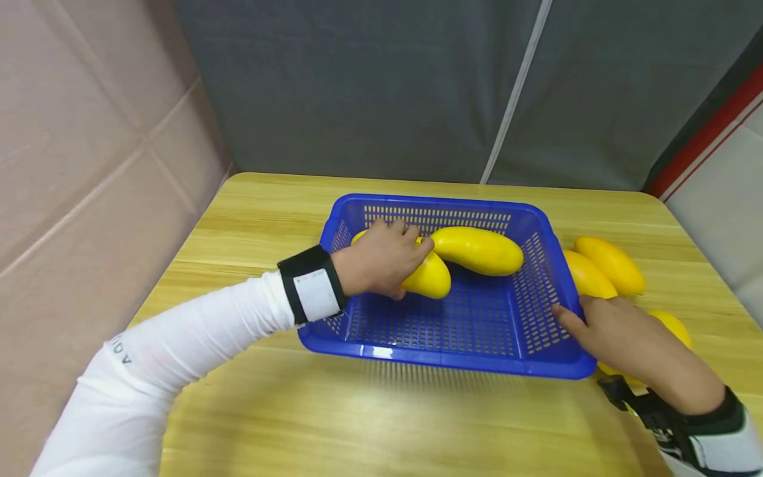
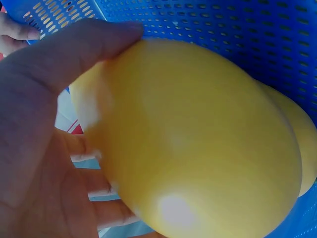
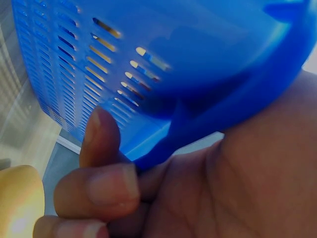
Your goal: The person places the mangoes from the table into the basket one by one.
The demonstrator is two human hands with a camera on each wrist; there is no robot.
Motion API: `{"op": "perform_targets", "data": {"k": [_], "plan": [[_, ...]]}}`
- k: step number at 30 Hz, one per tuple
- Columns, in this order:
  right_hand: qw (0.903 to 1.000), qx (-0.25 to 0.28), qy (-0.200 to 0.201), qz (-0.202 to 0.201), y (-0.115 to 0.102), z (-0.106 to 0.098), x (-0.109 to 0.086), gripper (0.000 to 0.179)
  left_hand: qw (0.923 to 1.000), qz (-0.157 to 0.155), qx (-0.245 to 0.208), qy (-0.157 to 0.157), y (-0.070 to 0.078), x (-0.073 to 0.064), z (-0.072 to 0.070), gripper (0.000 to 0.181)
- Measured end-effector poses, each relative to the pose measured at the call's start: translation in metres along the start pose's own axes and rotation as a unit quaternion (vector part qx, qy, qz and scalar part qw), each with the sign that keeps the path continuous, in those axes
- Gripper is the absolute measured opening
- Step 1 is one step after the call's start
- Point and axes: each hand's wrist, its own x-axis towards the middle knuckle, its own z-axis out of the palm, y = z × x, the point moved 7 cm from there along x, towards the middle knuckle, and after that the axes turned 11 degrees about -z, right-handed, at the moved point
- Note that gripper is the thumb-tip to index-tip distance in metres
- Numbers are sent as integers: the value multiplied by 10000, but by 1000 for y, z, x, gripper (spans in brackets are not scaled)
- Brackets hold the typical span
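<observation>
Inside a blue plastic basket [image 1: 483,331] my left hand [image 1: 384,258] grips a yellow mango [image 1: 432,277], its thumb on the near side and the fingers over the top. In the left wrist view that mango [image 2: 193,139] fills the middle, with the thumb above it and several fingers along its left and lower side. Another mango [image 1: 479,252] lies just right of it, by the basket's back wall. A bit of yellow [image 1: 357,236] shows behind the left hand. My right hand [image 1: 632,338] holds the basket's right rim, fingers curled beneath the rim [image 3: 198,131] in the right wrist view.
On the wooden table [image 1: 268,411], right of the basket, lie several more mangoes, among them a far one [image 1: 614,265] and a nearer one [image 1: 673,324] partly behind the right hand. A grey curtain [image 1: 369,93] hangs behind the table, and a tiled wall [image 1: 89,132] stands left.
</observation>
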Motion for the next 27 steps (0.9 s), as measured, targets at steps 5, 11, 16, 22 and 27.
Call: {"op": "perform_targets", "data": {"k": [5, 11, 16, 22, 27], "plan": [[10000, -17, 69, -37, 0, 0, -1, 70, 10000, -45, -37, 21, 2, 0, 1, 86], [10000, 3, 73, -55, 0, 0, -1, 70, 9988, -68, -313, -371, 4, 1, 6, 92], [10000, 39, 59, -70, 0, 0, 0, 69, 9986, 24, -158, -497, 10, 1, 11, 93], [9999, 92, 42, -58, 2, 2, 1, 71, 9994, 35, 75, -340, 15, 2, 16, 91], [9999, 106, -27, -19, 2, 4, 0, 72, 9996, -26, 196, -180, 16, 2, 18, 91]]}}
